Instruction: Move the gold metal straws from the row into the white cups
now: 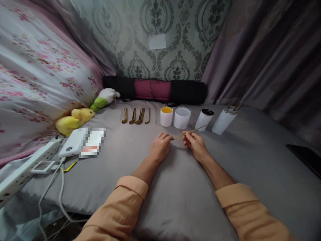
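A thin golden stick [194,131] stretches between both my hands above the grey sheet [175,187]. My right hand [194,144] pinches it near the middle, fingers closed round it. My left hand [160,145] is curled, its fingertips at the stick's near end. Just beyond stand a white cup of yellow paint [166,116], a white cup [182,117], a tilted cup with a dark top [204,119] and a taller white cup holding brushes or sticks [224,120]. Several bent golden sticks [136,115] lie in a row to the left of the cups.
A black and maroon bolster [154,89] lies along the wall. Yellow [74,119] and green-white [104,98] plush toys rest by the floral pillow at left. A white power bank [71,143], power strip [27,165] and cables sit at the left edge. A dark flat object [304,157] lies far right.
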`<state>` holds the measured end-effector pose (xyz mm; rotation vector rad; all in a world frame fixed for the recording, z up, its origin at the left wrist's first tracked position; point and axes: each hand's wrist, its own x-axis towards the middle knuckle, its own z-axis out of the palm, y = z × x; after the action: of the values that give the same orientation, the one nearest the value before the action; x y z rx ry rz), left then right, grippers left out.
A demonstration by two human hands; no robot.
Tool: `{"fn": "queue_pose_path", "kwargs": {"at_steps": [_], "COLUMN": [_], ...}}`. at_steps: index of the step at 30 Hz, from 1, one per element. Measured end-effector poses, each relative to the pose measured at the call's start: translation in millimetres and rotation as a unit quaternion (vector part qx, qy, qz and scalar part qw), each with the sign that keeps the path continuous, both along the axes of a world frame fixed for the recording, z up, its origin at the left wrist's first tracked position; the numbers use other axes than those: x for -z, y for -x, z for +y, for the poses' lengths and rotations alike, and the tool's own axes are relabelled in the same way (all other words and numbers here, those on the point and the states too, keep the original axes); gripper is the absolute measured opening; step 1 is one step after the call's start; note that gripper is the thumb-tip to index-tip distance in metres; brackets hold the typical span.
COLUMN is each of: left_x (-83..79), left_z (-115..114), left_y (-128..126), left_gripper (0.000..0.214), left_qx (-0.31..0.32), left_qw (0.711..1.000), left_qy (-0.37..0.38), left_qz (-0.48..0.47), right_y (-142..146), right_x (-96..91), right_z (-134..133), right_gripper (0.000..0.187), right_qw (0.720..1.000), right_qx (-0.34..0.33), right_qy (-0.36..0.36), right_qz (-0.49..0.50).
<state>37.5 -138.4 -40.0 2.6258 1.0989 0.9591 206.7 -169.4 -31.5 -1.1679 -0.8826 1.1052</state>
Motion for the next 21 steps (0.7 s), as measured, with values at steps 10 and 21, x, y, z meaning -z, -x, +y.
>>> {"fn": "queue_pose_path", "kwargs": {"at_steps": [10, 21], "left_x": [9.9, -0.9], "left_z": [8, 5], "left_y": [-3, -5], "left_gripper": [0.019, 0.021], "left_qx": [-0.033, -0.063], "left_qw": [0.984, 0.892], "left_qy": [0.095, 0.339], "left_qz": [-0.146, -0.293], "right_y": [-1, -6], "right_x": [0.0, 2.4], "right_z": [0, 2], "right_gripper": [0.030, 0.027], "right_qw": [1.000, 0.998], "right_qx": [0.016, 0.055], "right_qy": [0.009, 0.006], "right_qz": [0.001, 0.009]}}
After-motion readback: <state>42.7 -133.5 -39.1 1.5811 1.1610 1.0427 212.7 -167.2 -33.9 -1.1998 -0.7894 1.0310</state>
